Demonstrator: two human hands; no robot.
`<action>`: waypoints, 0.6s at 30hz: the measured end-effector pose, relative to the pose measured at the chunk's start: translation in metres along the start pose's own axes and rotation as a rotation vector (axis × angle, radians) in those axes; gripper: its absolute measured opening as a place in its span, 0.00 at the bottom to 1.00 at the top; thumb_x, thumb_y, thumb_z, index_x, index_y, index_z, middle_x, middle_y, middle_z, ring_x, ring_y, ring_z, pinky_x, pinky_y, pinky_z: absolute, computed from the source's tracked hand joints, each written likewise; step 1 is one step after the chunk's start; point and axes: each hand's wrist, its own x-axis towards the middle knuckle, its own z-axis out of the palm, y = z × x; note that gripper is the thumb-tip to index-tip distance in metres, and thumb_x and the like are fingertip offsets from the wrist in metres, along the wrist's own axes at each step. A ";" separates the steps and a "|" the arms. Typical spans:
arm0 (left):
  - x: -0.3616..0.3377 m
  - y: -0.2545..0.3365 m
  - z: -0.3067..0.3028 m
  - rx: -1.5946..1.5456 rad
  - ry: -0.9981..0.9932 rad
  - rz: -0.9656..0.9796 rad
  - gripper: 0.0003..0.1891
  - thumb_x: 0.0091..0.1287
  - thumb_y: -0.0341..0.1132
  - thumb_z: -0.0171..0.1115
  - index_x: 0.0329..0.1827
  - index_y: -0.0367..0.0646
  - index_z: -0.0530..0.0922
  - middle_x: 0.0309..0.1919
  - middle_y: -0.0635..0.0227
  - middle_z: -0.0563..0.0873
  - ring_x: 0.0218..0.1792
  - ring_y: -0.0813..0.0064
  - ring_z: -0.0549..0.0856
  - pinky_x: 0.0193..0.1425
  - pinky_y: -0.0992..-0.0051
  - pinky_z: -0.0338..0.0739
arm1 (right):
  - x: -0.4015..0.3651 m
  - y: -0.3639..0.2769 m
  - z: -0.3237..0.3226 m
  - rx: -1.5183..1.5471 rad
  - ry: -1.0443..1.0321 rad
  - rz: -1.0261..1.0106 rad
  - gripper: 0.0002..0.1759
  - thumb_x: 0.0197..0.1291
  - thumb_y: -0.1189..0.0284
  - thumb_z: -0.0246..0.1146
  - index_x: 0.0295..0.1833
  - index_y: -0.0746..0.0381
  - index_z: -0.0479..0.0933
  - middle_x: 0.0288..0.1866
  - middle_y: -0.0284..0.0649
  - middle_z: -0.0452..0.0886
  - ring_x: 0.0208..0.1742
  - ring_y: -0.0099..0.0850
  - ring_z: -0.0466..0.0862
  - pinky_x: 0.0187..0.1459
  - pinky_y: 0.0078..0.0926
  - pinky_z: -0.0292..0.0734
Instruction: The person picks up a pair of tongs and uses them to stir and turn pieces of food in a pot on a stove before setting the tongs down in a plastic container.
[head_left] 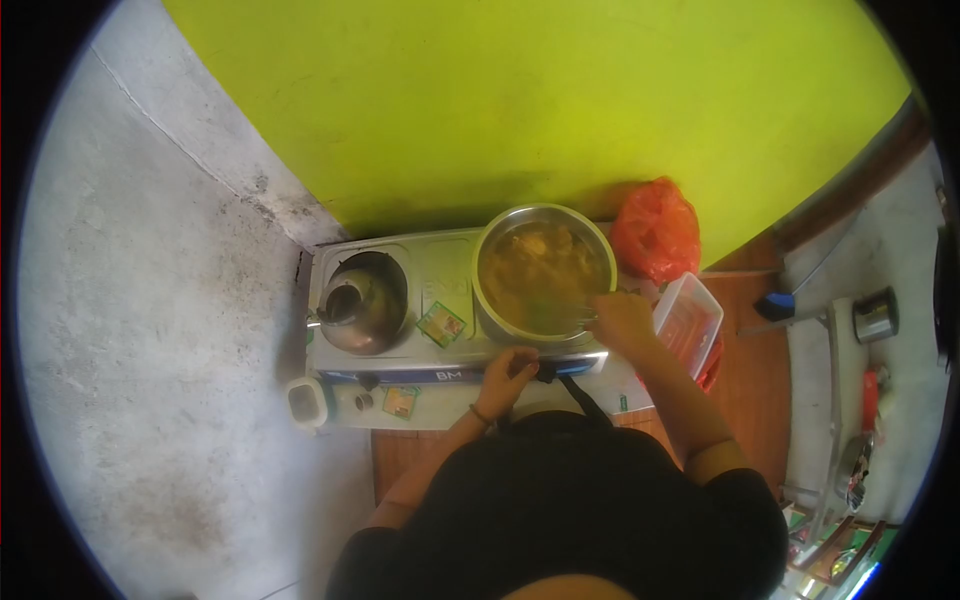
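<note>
A large steel pot point(484, 295) stands on the right burner of a two-burner gas stove point(445, 270). Brownish broth with pale chunks point(540, 262) fills much of it. Over the pot's lower right rim, my right hand point(622, 325) is closed around a slim metal utensil point(582, 314); its far end is a blur in the broth. My left hand point(505, 383) is at the stove's front panel, fingers curled, fingertips at the black stove knob point(546, 372). A metal kettle point(368, 315) sits on the left burner.
Right of the pot are a red plastic bag point(657, 232) and a clear plastic container point(688, 318). Small green packets point(440, 324) lie on the stove and ledge point(401, 402). A white-lidded tub point(308, 403) stands at the left corner. At far right, a shelf holds a metal cup point(876, 316).
</note>
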 end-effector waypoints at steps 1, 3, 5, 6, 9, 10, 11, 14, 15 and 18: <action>0.000 0.005 0.000 0.001 -0.012 -0.021 0.13 0.67 0.26 0.62 0.53 0.38 0.77 0.48 0.67 0.83 0.49 0.78 0.82 0.54 0.76 0.78 | 0.000 -0.003 0.009 0.026 -0.003 0.011 0.13 0.47 0.63 0.71 0.38 0.58 0.82 0.32 0.44 0.84 0.37 0.43 0.86 0.37 0.42 0.79; 0.001 0.006 0.001 -0.009 -0.025 -0.038 0.13 0.67 0.25 0.61 0.54 0.38 0.76 0.48 0.67 0.82 0.50 0.78 0.81 0.56 0.76 0.77 | 0.000 -0.006 0.014 0.054 0.001 0.030 0.15 0.49 0.62 0.71 0.40 0.58 0.81 0.33 0.45 0.84 0.37 0.44 0.86 0.37 0.43 0.79; 0.001 0.001 0.001 -0.030 -0.024 -0.033 0.13 0.67 0.25 0.62 0.54 0.38 0.76 0.48 0.67 0.82 0.50 0.78 0.81 0.56 0.76 0.77 | 0.001 -0.010 0.015 0.062 0.015 0.043 0.18 0.51 0.60 0.70 0.44 0.58 0.80 0.34 0.46 0.84 0.37 0.45 0.86 0.38 0.43 0.79; 0.000 0.004 0.001 -0.024 -0.025 -0.033 0.13 0.67 0.25 0.62 0.54 0.38 0.76 0.48 0.67 0.82 0.50 0.78 0.81 0.56 0.76 0.77 | 0.002 -0.013 0.012 0.075 0.016 0.066 0.20 0.51 0.60 0.70 0.46 0.58 0.79 0.33 0.47 0.84 0.37 0.46 0.86 0.38 0.43 0.80; -0.002 0.010 0.000 -0.009 -0.028 -0.040 0.13 0.67 0.25 0.61 0.54 0.38 0.76 0.49 0.67 0.82 0.50 0.78 0.81 0.56 0.75 0.77 | 0.002 -0.023 -0.001 0.116 0.029 0.102 0.24 0.52 0.59 0.70 0.51 0.59 0.75 0.33 0.48 0.84 0.37 0.47 0.86 0.38 0.43 0.80; -0.002 0.008 0.000 -0.006 -0.028 -0.042 0.13 0.67 0.25 0.61 0.54 0.38 0.76 0.49 0.67 0.82 0.50 0.78 0.81 0.57 0.75 0.77 | 0.002 -0.028 -0.003 0.129 0.040 0.089 0.25 0.52 0.59 0.70 0.52 0.59 0.74 0.33 0.48 0.84 0.38 0.47 0.86 0.38 0.43 0.80; -0.001 0.006 0.000 -0.003 -0.028 -0.045 0.13 0.67 0.25 0.61 0.54 0.38 0.76 0.49 0.67 0.82 0.50 0.78 0.81 0.57 0.75 0.77 | 0.003 -0.032 -0.004 0.141 0.051 0.076 0.26 0.52 0.59 0.70 0.53 0.60 0.72 0.33 0.48 0.84 0.38 0.47 0.86 0.38 0.43 0.80; 0.000 0.006 0.003 -0.047 -0.032 -0.024 0.13 0.67 0.24 0.61 0.54 0.38 0.76 0.49 0.67 0.82 0.51 0.78 0.81 0.58 0.75 0.77 | 0.008 -0.045 0.009 0.141 -0.008 0.105 0.25 0.53 0.59 0.69 0.52 0.60 0.72 0.33 0.48 0.83 0.38 0.48 0.86 0.38 0.44 0.80; 0.000 0.005 0.003 -0.047 -0.038 -0.023 0.13 0.67 0.24 0.61 0.54 0.38 0.75 0.49 0.67 0.82 0.51 0.78 0.81 0.58 0.75 0.77 | 0.010 -0.044 0.017 0.159 0.006 0.103 0.25 0.53 0.59 0.69 0.52 0.59 0.72 0.34 0.48 0.83 0.38 0.48 0.86 0.38 0.44 0.80; 0.003 -0.003 0.001 -0.017 -0.041 -0.021 0.13 0.68 0.24 0.61 0.54 0.38 0.75 0.49 0.67 0.82 0.51 0.78 0.81 0.58 0.76 0.77 | 0.017 -0.043 0.030 0.186 0.007 0.121 0.23 0.54 0.60 0.69 0.52 0.58 0.72 0.35 0.48 0.84 0.39 0.48 0.86 0.39 0.44 0.80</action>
